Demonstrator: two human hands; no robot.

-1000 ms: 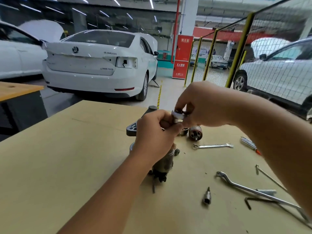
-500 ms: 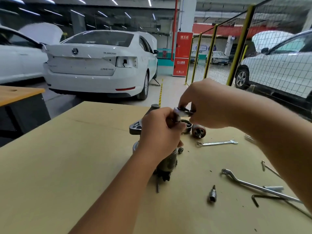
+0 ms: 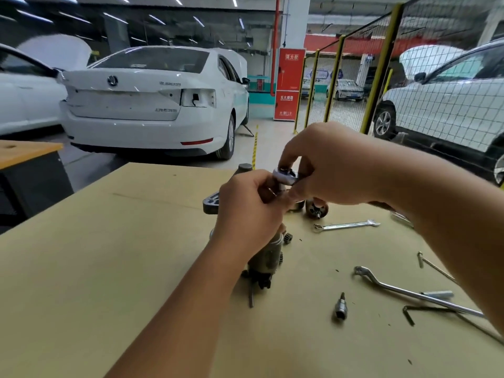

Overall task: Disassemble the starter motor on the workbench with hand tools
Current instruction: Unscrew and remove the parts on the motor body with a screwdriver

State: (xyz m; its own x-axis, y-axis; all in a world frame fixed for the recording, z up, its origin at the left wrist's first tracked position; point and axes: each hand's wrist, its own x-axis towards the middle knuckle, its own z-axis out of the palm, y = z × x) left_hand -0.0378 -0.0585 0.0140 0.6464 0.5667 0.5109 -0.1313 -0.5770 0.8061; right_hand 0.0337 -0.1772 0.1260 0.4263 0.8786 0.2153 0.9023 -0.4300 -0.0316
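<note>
The starter motor (image 3: pixel 266 259) lies on the tan workbench (image 3: pixel 109 255), its grey mounting flange (image 3: pixel 212 203) pointing away from me. My left hand (image 3: pixel 246 211) grips the upper part of the motor and hides most of it. My right hand (image 3: pixel 327 170) pinches a small silvery ring-shaped part (image 3: pixel 284 178) just above the left hand's fingers. What lies between that part and the motor is hidden by the fingers.
A removed armature piece (image 3: pixel 316 209) sits behind the hands. To the right lie a combination wrench (image 3: pixel 346 225), a long offset wrench (image 3: pixel 409 291), a socket bit (image 3: pixel 341 309), a hex key (image 3: pixel 436 313), a thin rod (image 3: pixel 436 268) and a small gear (image 3: pixel 288 238). Cars and a mesh fence stand beyond.
The right hand has turned slightly, tilting the silvery part over the left hand's fingers. The left hand keeps its grip on the motor. The head camera has shifted a little.
</note>
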